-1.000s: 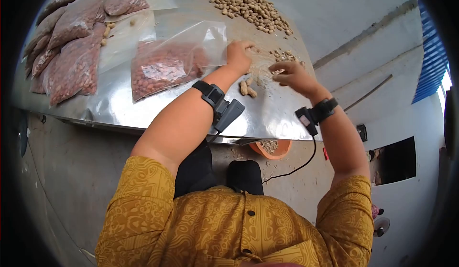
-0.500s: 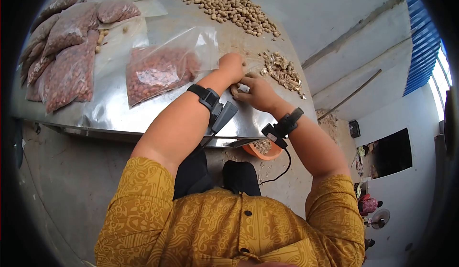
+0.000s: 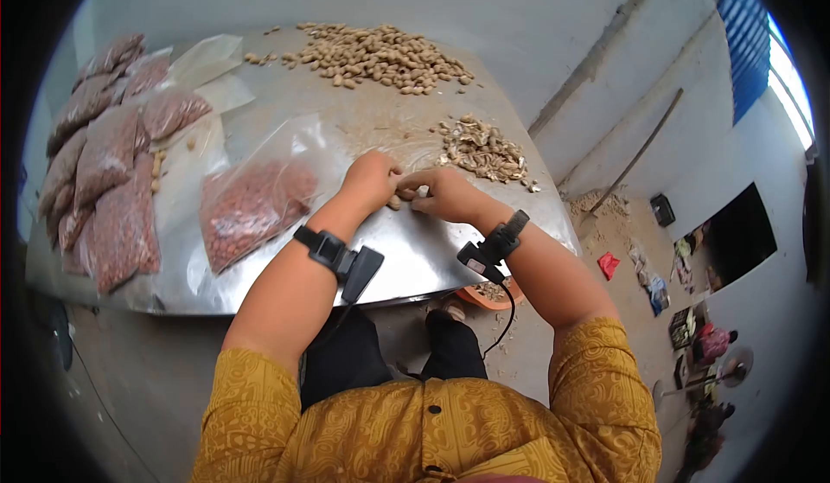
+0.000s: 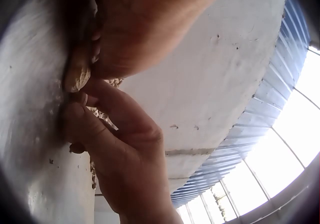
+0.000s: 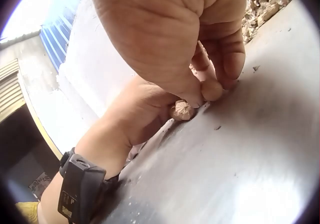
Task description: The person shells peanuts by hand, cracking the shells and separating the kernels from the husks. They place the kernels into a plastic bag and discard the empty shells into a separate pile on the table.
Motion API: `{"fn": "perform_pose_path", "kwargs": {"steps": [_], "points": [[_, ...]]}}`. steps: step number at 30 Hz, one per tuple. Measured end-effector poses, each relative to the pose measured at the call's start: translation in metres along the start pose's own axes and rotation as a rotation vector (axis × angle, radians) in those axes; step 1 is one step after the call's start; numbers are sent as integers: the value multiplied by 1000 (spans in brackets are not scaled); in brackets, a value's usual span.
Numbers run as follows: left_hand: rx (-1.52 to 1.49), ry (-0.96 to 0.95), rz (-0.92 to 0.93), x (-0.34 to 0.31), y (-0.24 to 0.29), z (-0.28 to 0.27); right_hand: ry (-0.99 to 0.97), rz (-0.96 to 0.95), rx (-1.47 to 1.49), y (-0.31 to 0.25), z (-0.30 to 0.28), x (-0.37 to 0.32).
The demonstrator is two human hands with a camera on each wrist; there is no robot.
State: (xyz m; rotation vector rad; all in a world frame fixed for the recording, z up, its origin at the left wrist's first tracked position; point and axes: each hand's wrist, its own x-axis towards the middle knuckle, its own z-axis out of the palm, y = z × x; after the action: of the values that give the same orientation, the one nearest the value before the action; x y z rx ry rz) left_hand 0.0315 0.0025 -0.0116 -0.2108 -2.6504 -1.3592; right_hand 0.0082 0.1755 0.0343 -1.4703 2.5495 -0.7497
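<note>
My left hand and right hand meet low over the metal table, fingertips close together. Between thumb and finger, the right hand pinches a small tan peanut. Another unshelled peanut lies at the tabletop, right beside the left hand's bent fingers. I cannot tell whether the left fingers grip anything, as their tips are mostly hidden. To the left hand's left lies a clear bag of red peanut kernels. Broken peanut shells are heaped just beyond the right hand.
Unshelled peanuts form a large pile at the table's far side. Several filled kernel bags are stacked at the left, near flat plastic bags. Below the front edge sits an orange basin with shells.
The right hand has come leftward from above the shells to the left hand, meeting it over the peanuts. The head view has tilted and shifted, showing more of the far table.
</note>
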Motion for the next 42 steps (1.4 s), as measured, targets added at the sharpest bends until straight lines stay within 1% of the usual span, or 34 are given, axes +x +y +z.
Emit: {"fn": "perform_pose_path", "kwargs": {"steps": [3, 4, 6, 7, 9, 11, 12, 15, 16, 18, 20, 21, 23, 24, 27, 30, 31, 34, 36, 37, 40, 42], "points": [[137, 119, 152, 5, -23, 13, -34, 83, 5, 11, -17, 3], [203, 109, 165, 3, -17, 11, -44, 108, 84, 11, -26, 4], [336, 97, 191, -1, -5, 4, 40, 127, 191, 11, -36, 6], [328, 123, 210, -2, -4, 4, 82, 135, 243, 13, -39, 7], [309, 174, 237, -4, -2, 7, 170, 176, 535, 22, -36, 13], [211, 234, 164, -4, 3, 8, 243, 229, 837, 26, -33, 21], [162, 265, 122, -5, 5, 8, 284, 242, 844, 27, -31, 24], [-112, 380, 63, -3, 11, 10, 395, 168, 960, 45, -19, 30], [-356, 346, -26, -3, 13, 10, 432, 135, 1060, 51, -14, 30], [-846, 265, -209, -3, 16, 10, 481, 142, 1193, 57, -6, 30], [-1180, 242, -275, -7, 19, 11, 504, 151, 1310, 58, -2, 29], [-1347, 226, -309, -7, 20, 12, 481, 143, 1310, 61, 2, 29], [-1434, 244, -311, -5, 16, 9, 436, 120, 1304, 68, 8, 29], [-1476, 254, -313, -4, 17, 8, 446, 68, 1331, 67, 9, 29], [-1384, 253, -333, 1, 27, 0, 466, 36, 1376, 60, 8, 27], [-1118, 241, -252, 4, 38, 2, 459, -8, 1489, 54, 7, 25], [-1014, 237, -218, 4, 42, 2, 431, -7, 1478, 52, 5, 23], [-934, 196, -191, 4, 39, 8, 362, 14, 1439, 52, 2, 21], [-872, 247, -191, 4, 43, 14, 335, 60, 1414, 53, 4, 22], [-845, 274, -199, 2, 45, 17, 326, 50, 1421, 53, 6, 22], [-824, 303, -118, 1, 45, 17, 302, 42, 1449, 53, 7, 22], [-788, 343, -76, 2, 49, 20, 347, 5, 1383, 48, 2, 20]]}}
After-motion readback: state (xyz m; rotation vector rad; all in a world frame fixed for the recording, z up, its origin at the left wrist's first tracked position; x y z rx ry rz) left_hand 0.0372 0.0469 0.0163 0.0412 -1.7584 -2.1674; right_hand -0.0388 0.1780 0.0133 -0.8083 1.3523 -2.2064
